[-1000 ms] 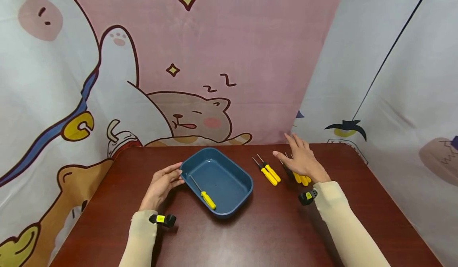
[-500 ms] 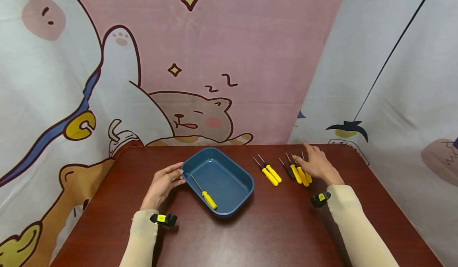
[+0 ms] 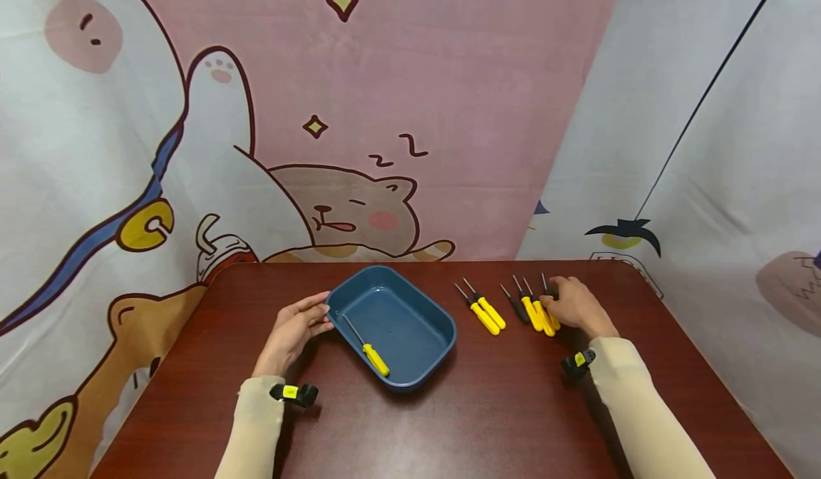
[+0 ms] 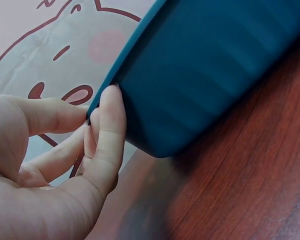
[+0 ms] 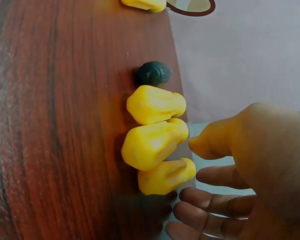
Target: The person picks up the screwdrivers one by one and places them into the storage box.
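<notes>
The blue tray is taken as landmark, set on the brown table. Its left rim is pinched by the left hand, thumb and fingers curled about the edge. One yellow screwdriver is seen lying inside the tray. To the right of the tray, a pair of yellow screwdrivers is laid out, and further right a cluster of screwdrivers. The right hand is placed at the far right end of that cluster, fingers loosely curled beside the handles; whether one is actually gripped cannot be told.
</notes>
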`<state>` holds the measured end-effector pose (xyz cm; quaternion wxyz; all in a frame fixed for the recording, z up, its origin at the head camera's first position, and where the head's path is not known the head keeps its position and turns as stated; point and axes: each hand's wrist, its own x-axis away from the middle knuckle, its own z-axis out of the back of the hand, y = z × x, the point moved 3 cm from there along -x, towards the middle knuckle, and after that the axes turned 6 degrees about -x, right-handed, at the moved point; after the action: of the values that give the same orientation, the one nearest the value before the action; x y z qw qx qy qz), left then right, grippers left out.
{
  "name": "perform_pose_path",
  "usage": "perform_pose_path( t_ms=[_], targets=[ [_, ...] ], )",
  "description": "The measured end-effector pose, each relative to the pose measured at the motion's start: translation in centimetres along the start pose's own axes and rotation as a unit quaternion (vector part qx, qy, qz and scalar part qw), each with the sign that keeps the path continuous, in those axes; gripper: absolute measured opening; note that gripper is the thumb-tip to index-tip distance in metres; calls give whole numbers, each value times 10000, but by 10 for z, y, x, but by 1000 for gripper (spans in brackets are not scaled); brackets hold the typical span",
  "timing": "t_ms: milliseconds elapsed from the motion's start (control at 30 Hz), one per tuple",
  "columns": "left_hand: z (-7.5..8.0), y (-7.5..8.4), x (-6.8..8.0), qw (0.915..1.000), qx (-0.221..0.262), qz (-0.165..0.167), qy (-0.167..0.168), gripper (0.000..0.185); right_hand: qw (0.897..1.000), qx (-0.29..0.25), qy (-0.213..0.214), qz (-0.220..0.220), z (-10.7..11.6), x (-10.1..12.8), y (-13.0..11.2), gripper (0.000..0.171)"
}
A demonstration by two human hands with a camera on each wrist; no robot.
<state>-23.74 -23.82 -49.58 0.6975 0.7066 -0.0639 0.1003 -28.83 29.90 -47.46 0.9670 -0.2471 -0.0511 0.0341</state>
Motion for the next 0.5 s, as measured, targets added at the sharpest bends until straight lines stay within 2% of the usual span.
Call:
perform_pose_path(
  t_ms=[167, 500],
  targets=[
    [0, -2, -1, 10000, 41, -13, -20, 43, 9998, 14, -48, -169, -4, -3, 3, 56],
    [0, -3, -2, 9999, 59, -129, -26, 43, 9978, -92, -95, -655, -8, -5, 1, 54]
  ],
)
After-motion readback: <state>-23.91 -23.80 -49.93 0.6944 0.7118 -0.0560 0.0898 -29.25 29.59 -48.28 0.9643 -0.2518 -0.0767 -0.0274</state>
